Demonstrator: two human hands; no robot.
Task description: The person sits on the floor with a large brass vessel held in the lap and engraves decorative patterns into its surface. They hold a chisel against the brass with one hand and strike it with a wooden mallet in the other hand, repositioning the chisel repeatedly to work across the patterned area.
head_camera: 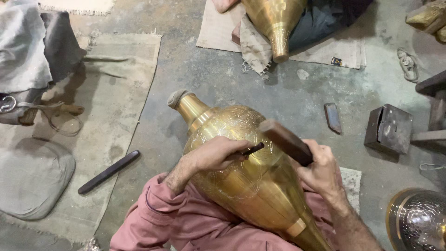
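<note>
A large engraved brass vase lies across my lap, its narrow neck pointing away to the upper left. My left hand rests on the vase's belly, shut on a thin dark chisel whose tip touches the brass. My right hand is shut on a dark wooden mallet, its head hovering just above the chisel's end.
A second brass vase lies on a cloth at the top beside another person. A dark bar lies on the left mat. A dark metal box, a small flat stone and a shiny round vessel are to the right.
</note>
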